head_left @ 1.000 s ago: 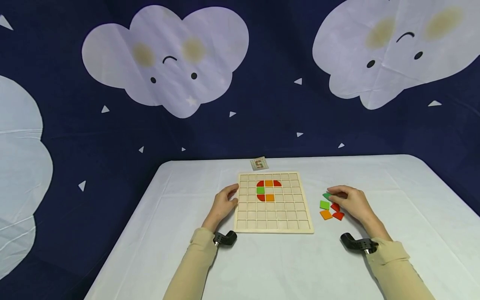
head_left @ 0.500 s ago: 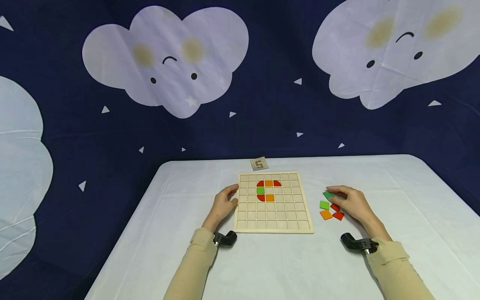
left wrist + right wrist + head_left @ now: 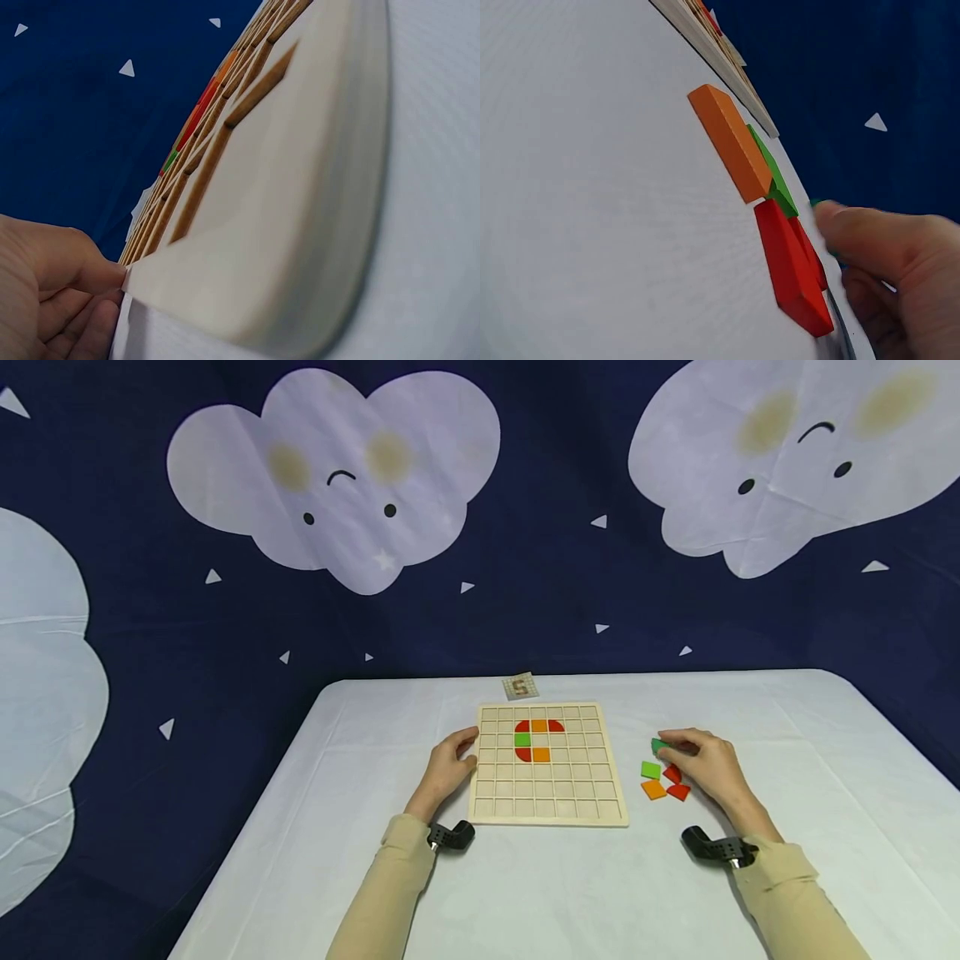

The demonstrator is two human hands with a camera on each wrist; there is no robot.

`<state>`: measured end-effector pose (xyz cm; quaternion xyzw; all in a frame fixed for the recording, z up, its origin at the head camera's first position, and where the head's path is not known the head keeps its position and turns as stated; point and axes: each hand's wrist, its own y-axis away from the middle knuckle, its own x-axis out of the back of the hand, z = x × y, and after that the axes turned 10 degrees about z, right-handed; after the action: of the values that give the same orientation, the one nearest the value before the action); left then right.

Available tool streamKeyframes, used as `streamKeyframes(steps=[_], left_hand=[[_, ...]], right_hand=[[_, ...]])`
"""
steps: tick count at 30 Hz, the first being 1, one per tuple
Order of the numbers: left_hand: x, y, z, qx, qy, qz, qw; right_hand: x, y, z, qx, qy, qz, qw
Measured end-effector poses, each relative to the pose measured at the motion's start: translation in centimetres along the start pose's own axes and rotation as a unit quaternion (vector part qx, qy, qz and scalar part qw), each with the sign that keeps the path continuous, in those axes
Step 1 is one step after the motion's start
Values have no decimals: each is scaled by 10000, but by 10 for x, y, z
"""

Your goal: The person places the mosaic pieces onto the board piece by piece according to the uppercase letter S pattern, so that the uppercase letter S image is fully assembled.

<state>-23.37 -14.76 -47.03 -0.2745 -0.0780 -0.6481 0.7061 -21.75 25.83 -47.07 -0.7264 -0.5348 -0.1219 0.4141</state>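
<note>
A square wooden grid board (image 3: 551, 785) lies on the table, with red quarter-round, orange and green pieces in several cells. My left hand (image 3: 446, 768) is at its left side, thumb and fingertips touching the rim. In the left wrist view, the thumb (image 3: 90, 270) meets the board's edge and the other fingers bend below it. My right hand (image 3: 705, 762) pinches a dark green piece (image 3: 657, 746), mostly hidden by the fingertips in the right wrist view. Close beside it lie a light green square (image 3: 650, 770), an orange square (image 3: 653, 789) and two red quarter-round pieces (image 3: 678, 792).
Behind the board, a small card (image 3: 521, 686) printed with a gridded S-like figure lies near the far edge of the white table (image 3: 570, 893). A dark blue cloth (image 3: 555, 460) with clouds hangs behind the table.
My right hand has shifted the dark green piece slightly away and to the right, turning it between the fingertips. My left hand and the board have stayed put.
</note>
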Motion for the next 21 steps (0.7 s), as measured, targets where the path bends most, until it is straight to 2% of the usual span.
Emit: streamKeyframes(steps=[4,14,21], left_hand=[[-1,0,-1,4,-24,8,10000],[1,1,1,-30,-49,43,10000],[1,1,2,19,-54,19,10000]], right_hand=[[5,-3,-6,-3,-87,226,9997],[19,-12,-26,-82,-303,386,9988],[16,-18,-45,-124,-364,440,9983]])
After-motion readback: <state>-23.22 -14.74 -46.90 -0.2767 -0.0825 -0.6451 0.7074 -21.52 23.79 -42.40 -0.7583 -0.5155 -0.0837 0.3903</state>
